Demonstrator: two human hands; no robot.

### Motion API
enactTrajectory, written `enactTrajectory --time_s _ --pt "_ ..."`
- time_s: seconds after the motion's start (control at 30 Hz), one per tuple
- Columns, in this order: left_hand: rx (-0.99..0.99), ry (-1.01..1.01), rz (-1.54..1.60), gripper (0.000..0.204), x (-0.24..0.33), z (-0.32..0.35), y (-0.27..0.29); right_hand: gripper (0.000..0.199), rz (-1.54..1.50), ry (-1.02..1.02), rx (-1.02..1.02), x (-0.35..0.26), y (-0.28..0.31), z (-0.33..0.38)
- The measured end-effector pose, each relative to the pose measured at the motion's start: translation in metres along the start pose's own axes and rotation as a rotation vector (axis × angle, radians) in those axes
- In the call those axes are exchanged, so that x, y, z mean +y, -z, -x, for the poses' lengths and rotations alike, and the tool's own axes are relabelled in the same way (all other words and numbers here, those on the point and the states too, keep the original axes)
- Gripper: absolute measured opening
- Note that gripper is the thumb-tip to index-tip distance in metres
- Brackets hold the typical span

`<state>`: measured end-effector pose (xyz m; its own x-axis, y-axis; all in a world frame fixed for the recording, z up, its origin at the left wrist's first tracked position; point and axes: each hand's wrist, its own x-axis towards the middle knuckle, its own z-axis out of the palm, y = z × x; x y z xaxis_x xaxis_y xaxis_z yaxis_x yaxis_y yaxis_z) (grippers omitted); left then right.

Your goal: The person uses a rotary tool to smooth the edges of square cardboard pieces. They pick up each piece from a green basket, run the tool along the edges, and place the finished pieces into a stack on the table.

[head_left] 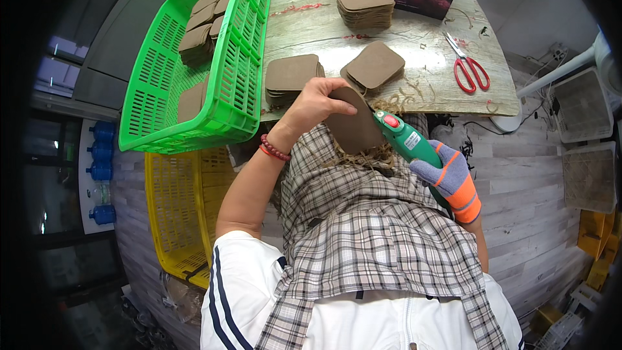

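Observation:
My bare left hand (pixel 313 106) grips a brown, round-cornered flat pad (pixel 355 129) by its upper left edge, tilted above my lap. A grey and orange glove covers my right hand (pixel 449 176), which is wrapped round a green handheld power tool (pixel 414 144) with a red button. The tool's tip is at the pad's right edge; its exact contact is too small to make out. Thin brown trimmings (pixel 369 157) lie on my checked apron (pixel 382 240) under the pad. Just beyond my hands, a stack of pads (pixel 293 74) and another pad stack (pixel 374 66) rest on the table.
A green crate (pixel 249 84) with several pad stacks stands at the left of the table (pixel 304 32). Farther back are a taller pad stack (pixel 366 1) and a dark box (pixel 414 1) of pads. Red-handled scissors (pixel 471 72) lie right. A yellow crate (pixel 172 214) sits below left.

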<state>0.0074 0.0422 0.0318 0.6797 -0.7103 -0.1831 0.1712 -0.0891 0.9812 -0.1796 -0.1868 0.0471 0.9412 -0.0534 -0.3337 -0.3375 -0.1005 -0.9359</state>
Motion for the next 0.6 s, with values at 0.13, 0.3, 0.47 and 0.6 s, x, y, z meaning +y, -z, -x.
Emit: enactTrajectory --time_s 0.13,0.3,0.47,0.6 --pt "-0.117 0.059 -0.134 0.023 0.000 -0.005 -0.011 0.040 0.028 0.025 -0.006 -0.001 0.001 -0.001" --pt "-0.176 0.064 -0.160 0.039 -0.012 -0.006 -0.021 0.037 0.051 0.055 0.010 -0.003 -0.006 -0.003" --pt "0.328 -0.175 0.117 0.030 -0.004 0.006 0.025 0.040 -0.011 0.057 0.042 0.001 0.001 0.002" --pt "0.779 -0.267 0.020 0.032 -0.029 -0.001 0.107 0.040 0.003 0.060 0.094 0.006 0.009 0.000"
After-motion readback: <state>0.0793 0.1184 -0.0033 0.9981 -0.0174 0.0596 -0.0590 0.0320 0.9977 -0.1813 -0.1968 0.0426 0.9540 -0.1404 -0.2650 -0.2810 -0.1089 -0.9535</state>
